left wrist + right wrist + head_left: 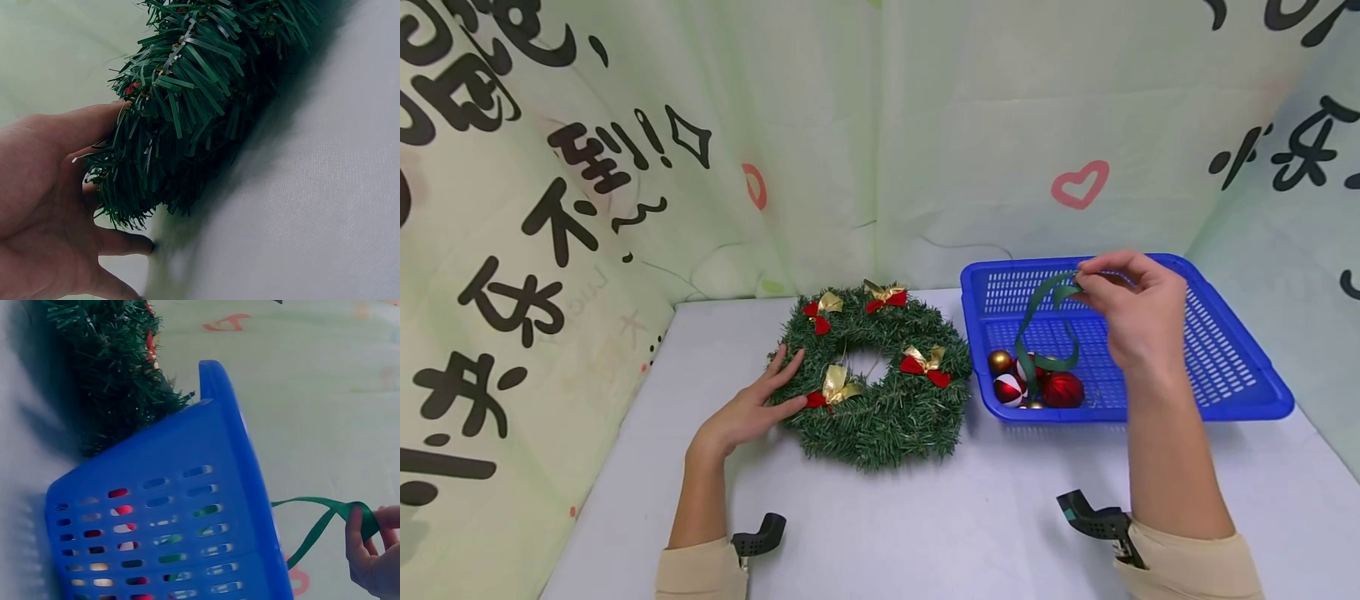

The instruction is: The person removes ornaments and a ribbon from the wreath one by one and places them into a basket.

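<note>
A green wreath (pixel 880 425) with several red and gold bows lies on the white table. My left hand (pixel 752 412) rests at the wreath's left side, fingers spread; in the left wrist view the thumb (pixel 94 125) touches the green tinsel. Above the blue basket (pixel 1217 412), my right hand (pixel 1138 304) pinches a green ribbon (pixel 1030 321) between thumb and fingertips. The ribbon hangs in loops down to the ornaments inside. In the right wrist view the ribbon (pixel 319 528) shows beyond the basket's rim, held by the fingers.
Inside the basket, at its left end, are a red ball (pixel 1063 390), a red-and-white ball (pixel 1009 389) and a gold ball (pixel 1000 361). The basket stands close to the wreath's right side. A pale printed curtain (pixel 925 125) hangs behind the table (pixel 925 533).
</note>
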The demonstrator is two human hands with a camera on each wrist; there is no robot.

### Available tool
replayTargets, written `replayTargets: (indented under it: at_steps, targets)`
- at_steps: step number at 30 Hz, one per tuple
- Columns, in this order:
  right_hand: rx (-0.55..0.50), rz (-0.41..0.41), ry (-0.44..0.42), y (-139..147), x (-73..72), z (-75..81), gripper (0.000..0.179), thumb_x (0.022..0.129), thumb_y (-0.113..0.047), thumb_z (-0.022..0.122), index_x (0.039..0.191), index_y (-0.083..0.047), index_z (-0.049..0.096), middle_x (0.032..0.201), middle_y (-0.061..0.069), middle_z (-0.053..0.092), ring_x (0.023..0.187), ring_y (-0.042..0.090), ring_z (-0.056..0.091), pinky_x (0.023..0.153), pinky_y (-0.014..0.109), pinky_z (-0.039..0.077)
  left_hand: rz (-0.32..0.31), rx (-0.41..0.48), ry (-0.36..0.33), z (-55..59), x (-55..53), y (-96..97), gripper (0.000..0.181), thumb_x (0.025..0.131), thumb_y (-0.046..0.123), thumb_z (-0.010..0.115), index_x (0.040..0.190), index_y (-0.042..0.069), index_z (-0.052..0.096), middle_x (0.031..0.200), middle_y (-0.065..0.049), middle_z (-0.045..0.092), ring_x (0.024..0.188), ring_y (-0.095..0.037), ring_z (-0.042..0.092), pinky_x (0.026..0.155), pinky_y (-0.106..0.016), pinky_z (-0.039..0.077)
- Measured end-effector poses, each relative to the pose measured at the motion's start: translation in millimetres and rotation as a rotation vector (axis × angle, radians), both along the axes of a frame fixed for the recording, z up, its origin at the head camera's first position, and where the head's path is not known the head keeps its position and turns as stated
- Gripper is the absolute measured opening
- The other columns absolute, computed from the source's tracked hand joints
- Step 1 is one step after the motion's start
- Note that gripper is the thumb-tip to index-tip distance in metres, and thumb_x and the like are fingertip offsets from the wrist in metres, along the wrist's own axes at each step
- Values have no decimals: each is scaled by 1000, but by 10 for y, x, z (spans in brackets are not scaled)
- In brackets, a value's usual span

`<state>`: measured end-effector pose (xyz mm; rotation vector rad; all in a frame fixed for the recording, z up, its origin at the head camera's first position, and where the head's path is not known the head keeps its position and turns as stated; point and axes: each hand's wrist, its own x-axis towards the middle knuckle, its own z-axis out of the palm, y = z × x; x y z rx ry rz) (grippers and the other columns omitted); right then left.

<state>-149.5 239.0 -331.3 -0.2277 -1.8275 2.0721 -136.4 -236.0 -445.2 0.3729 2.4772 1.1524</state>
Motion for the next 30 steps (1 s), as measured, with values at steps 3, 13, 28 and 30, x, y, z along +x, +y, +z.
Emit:
replayTargets:
  at_steps: [3,13,28,30]
  targets:
    - [38,1,-46,-14,11,-44,14,95,-4,74,108,1,77,109,4,61,98,14,67,76,19,60,1,0,0,-2,-4,2,77,107,40,59,168,34,14,177,0,-11,159,-50,0,118,-78,14]
    - [50,75,-117,-22,62,-235,14,97,-6,73,110,-1,74,108,2,64,96,12,68,74,19,60,7,4,2,-5,-4,-2,76,107,39,59,168,35,14,176,2,-11,159,-49,-1,118,-78,13]
    - [303,180,-230,11,125,-431,24,102,-11,66,121,6,65,108,-1,63,94,8,70,78,17,59,9,7,-8,-14,0,0,77,106,43,59,168,36,14,176,3,-11,160,-48,0,119,-78,14]
    - [364,187,-248,11,128,-459,25,103,-13,66,121,5,65,108,-1,63,94,8,70,79,18,59,5,5,-6,-8,0,-1,77,106,43,59,168,36,14,176,2,-11,159,-49,0,118,-78,14]
